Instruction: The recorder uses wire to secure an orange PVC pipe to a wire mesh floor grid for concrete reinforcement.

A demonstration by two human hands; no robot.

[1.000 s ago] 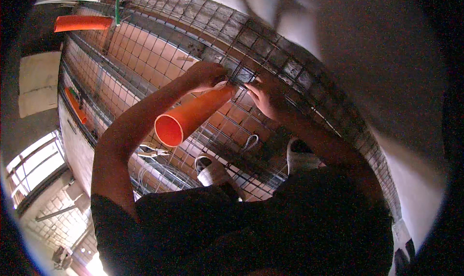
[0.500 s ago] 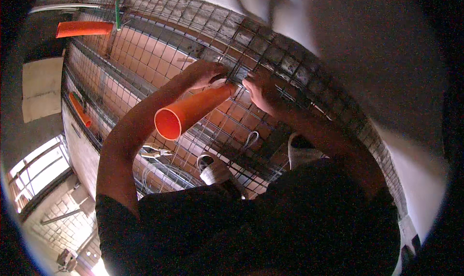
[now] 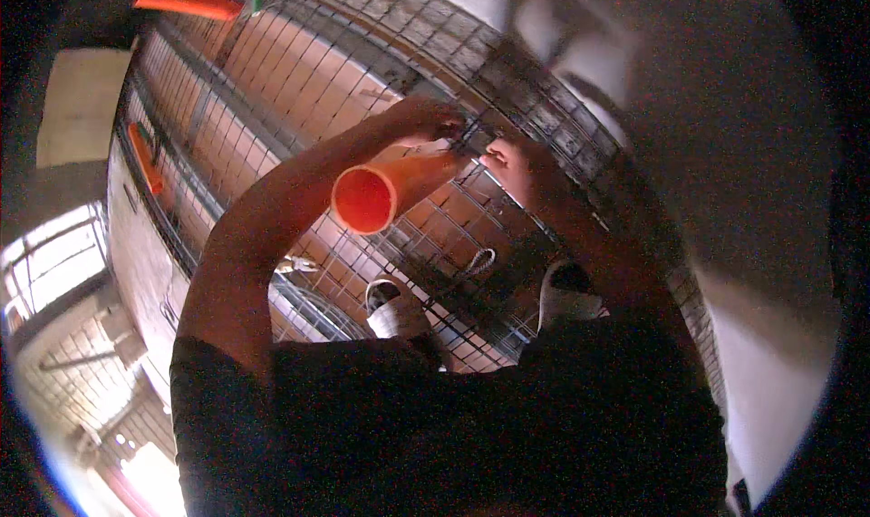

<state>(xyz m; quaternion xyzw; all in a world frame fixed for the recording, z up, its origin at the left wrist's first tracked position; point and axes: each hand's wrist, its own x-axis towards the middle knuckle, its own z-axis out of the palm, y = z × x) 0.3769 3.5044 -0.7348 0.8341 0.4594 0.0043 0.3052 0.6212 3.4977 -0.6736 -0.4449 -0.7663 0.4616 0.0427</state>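
Head view: both hands (left [image 3: 426, 118], right [image 3: 512, 168]) pinch mesh [image 3: 544, 118] above the orange pipe [image 3: 390, 186].

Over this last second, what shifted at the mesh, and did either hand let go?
Little changed. The left hand stays on the orange pipe at the wire mesh; the right hand stays beside it. No release shows. The view tilted slightly; both white shoes remain planted.
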